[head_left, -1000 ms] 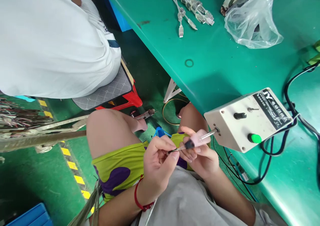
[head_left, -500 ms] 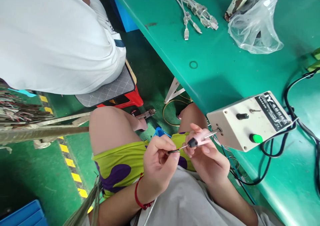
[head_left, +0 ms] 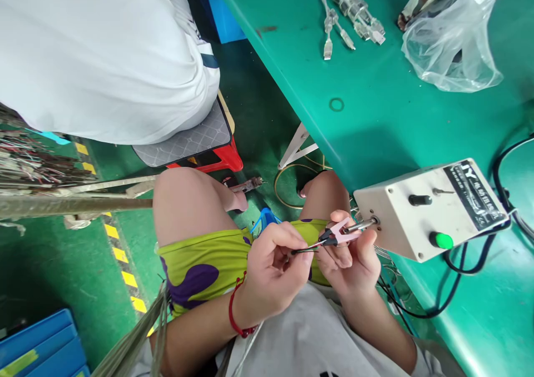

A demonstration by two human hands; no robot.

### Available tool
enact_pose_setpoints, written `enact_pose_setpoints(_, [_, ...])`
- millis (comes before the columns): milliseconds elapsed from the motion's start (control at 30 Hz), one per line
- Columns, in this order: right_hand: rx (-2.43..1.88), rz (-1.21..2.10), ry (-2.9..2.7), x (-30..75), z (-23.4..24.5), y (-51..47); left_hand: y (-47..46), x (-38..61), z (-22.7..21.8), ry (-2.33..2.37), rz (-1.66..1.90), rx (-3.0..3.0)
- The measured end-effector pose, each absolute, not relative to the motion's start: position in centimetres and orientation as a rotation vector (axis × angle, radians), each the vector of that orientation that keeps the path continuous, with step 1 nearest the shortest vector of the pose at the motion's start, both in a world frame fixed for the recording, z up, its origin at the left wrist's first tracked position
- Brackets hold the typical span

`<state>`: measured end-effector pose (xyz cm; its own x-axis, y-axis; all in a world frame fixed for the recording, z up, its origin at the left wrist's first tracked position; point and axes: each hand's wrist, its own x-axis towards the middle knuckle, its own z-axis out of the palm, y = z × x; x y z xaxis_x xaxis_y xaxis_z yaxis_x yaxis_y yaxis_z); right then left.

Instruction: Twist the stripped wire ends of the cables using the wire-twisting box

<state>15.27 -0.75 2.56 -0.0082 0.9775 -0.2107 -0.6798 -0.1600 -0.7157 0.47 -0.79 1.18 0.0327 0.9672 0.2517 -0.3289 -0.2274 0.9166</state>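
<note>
Left forearm (head_left: 200, 330): angled up and inward from the lower left.
Left wrist (head_left: 242, 310): ran nearly in line with the forearm.
Left hand (head_left: 275, 277): thumb side faced up, thumb and forefinger drawn into a fine pinch, remaining fingers curled behind and partly hidden.
Right forearm (head_left: 384, 324): slanted up and inward from the lower right.
Right hand (head_left: 348, 268): palm turned partly upward, fingers bent, thumb raised apart from them; firmness of hold unclear.
Spacing: both hands met before the lap, left fingertips just beside the right fingers.
</note>
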Motion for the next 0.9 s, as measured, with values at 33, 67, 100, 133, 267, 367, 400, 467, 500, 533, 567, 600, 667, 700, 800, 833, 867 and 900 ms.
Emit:
enact_pose_setpoints(33, [-0.792,1.551,-0.496,15.2,2.3,-0.7,-0.7,0.5,1.2,0.781,1.462,1.162])
enact_pose_setpoints(67, [-0.784,1.542,-0.498,15.1,2.2,-0.7,-0.6,0.6,1.2,0.78,1.459,1.16])
enact_pose_setpoints(100, [-0.782,1.532,-0.501,15.1,2.1,-0.6,-0.6,0.6,1.3,0.779,1.456,1.157])
enact_pose_setpoints(133, [-0.784,1.523,-0.506,15.0,2.0,-0.6,-0.5,0.6,1.3,0.778,1.455,1.154])
enact_pose_setpoints(267, [-0.793,1.503,-0.527,15.0,1.9,-0.5,-0.4,0.8,1.1,0.769,1.458,1.144])
enact_pose_setpoints(367, [-0.771,1.515,-0.529,15.1,1.8,-0.6,-0.4,0.8,0.9,0.766,1.459,1.144])
enact_pose_setpoints(400, [-0.762,1.521,-0.528,15.1,1.7,-0.6,-0.4,0.9,0.9,0.767,1.455,1.145])
enact_pose_setpoints(467, [-0.755,1.528,-0.523,15.1,1.7,-0.6,-0.3,0.8,0.9,0.769,1.441,1.149])
enact_pose_setpoints(500, [-0.756,1.528,-0.521,15.0,1.7,-0.6,-0.3,0.8,0.9,0.771,1.432,1.152])
enact_pose_setpoints(533, [-0.757,1.527,-0.519,15.0,1.7,-0.6,-0.3,0.8,1.0,0.773,1.424,1.154])
enact_pose_setpoints(567, [-0.76,1.526,-0.517,15.0,1.8,-0.6,-0.3,0.8,1.0,0.774,1.419,1.157])
enact_pose_setpoints(600, [-0.764,1.527,-0.515,15.0,1.8,-0.6,-0.3,0.8,1.1,0.775,1.417,1.159])
enact_pose_setpoints(667, [-0.772,1.541,-0.52,15.1,1.8,-0.6,-0.3,0.8,1.1,0.78,1.415,1.165])
enact_pose_setpoints(700, [-0.781,1.552,-0.526,15.2,1.8,-0.7,-0.3,0.8,1.1,0.781,1.415,1.168])
enact_pose_setpoints(800, [-0.821,1.611,-0.542,15.8,1.4,-1.2,-0.5,0.8,1.1,0.782,1.406,1.173])
enact_pose_setpoints(833, [-0.833,1.644,-0.539,16.1,1.1,-1.5,-0.5,0.8,1.1,0.78,1.402,1.165])
enact_pose_setpoints(867, [-0.843,1.682,-0.53,16.3,0.8,-1.8,-0.6,0.8,1.1,0.775,1.397,1.149])
enact_pose_setpoints(900, [-0.851,1.714,-0.515,16.6,0.4,-2.1,-0.7,0.7,1.1,0.766,1.393,1.128])
